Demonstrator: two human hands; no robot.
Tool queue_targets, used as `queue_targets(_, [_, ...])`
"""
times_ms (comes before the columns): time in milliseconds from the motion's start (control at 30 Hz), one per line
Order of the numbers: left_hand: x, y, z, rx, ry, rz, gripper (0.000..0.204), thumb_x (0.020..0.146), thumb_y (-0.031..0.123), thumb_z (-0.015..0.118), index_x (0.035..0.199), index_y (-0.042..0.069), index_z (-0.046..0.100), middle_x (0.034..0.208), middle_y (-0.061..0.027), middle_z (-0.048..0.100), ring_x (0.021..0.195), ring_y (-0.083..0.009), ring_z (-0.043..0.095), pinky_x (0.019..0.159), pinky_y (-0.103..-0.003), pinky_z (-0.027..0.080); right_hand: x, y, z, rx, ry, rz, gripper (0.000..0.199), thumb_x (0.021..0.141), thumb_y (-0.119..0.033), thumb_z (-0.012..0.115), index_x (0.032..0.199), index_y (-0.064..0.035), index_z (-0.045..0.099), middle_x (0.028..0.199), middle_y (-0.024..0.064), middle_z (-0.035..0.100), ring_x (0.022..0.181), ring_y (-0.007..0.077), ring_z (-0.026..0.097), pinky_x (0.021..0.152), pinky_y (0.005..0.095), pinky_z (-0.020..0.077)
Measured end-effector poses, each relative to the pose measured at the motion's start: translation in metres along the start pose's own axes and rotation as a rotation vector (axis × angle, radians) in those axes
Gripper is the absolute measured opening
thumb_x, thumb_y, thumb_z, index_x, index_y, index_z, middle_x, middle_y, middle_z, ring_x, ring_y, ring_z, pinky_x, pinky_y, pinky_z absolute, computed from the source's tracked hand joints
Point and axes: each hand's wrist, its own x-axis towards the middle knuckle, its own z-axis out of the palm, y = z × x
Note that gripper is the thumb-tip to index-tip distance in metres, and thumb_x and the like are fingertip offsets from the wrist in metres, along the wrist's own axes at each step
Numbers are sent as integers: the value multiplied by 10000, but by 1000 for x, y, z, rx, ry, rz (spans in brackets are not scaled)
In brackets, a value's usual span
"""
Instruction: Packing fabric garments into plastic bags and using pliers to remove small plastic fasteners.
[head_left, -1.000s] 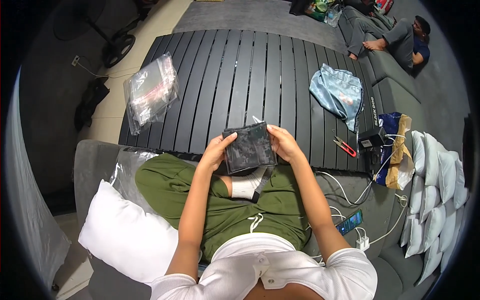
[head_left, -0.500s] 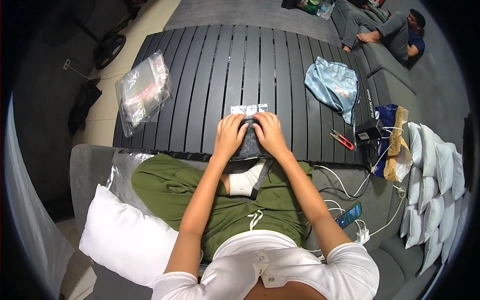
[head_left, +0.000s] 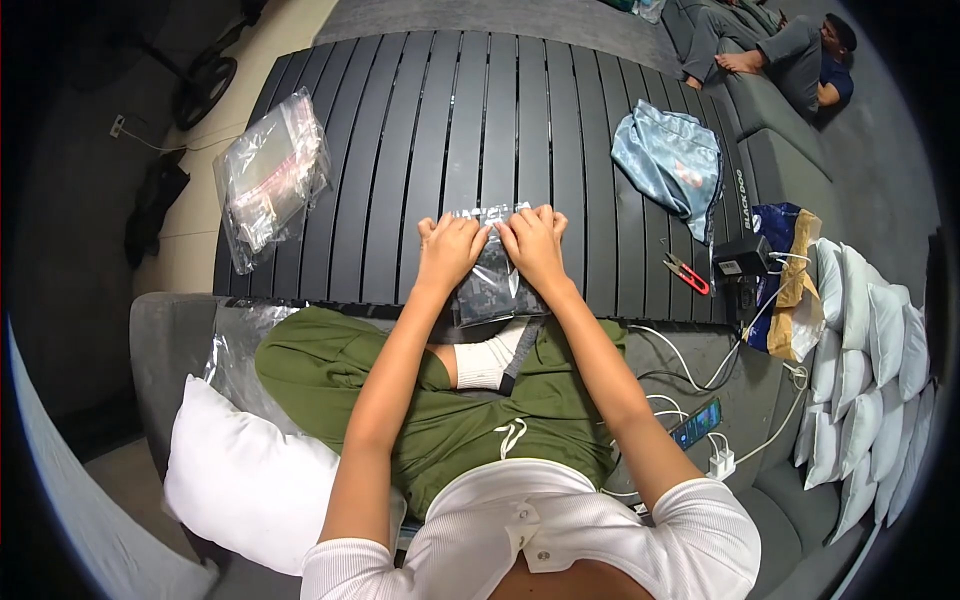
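On the near edge of the slatted table (head_left: 400, 150), a transparent plastic bag (head_left: 492, 285) lies flat with a dark, mottled, folded cloth inside. My left hand (head_left: 450, 252) grips the left part of the bag's upper edge, its fingers curled and thumb pointing inward. Mirroring it, my right hand (head_left: 534, 245) holds the right part of the same edge with bent fingers. The two thumbs nearly meet at the middle. Beneath my fingers, part of the bag's top strip is hidden, so I cannot tell whether it is sealed.
Flat transparent bags (head_left: 275, 175) lie at the table's left. At the right are a light-blue satin cloth (head_left: 668, 165), red thread snips (head_left: 688, 273) and a black power adapter (head_left: 742, 260). Cables and a phone (head_left: 697, 425) rest beside me. Small pillows (head_left: 865, 380) are piled far right.
Both hands have shifted from lying over the bag to gripping its upper edge, fingers now curled. More of the bag's middle shows. My view has moved slightly.
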Motion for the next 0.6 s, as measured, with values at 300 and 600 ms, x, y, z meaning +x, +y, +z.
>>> queue_targets(300, [-23,30,-16,-60,27,-148,292,898,220,446,1133,82,549,1174,-55,550,1134,-175,468,930,-399,235,-18,-22,-22,122,20,56,216,843,-172,528,1018,-58,583,1017,75,580,1063,250,468,938,467,261])
queue_targets(600, [-47,34,-1,-29,-184,-124,458,924,283,362,1333,78,377,1384,-87,362,1317,-215,269,1066,-501,107,-48,-23,-22,-31,-326,22,498,879,-284,438,1337,-105,361,1411,67,315,1326,237,244,1053,555,88])
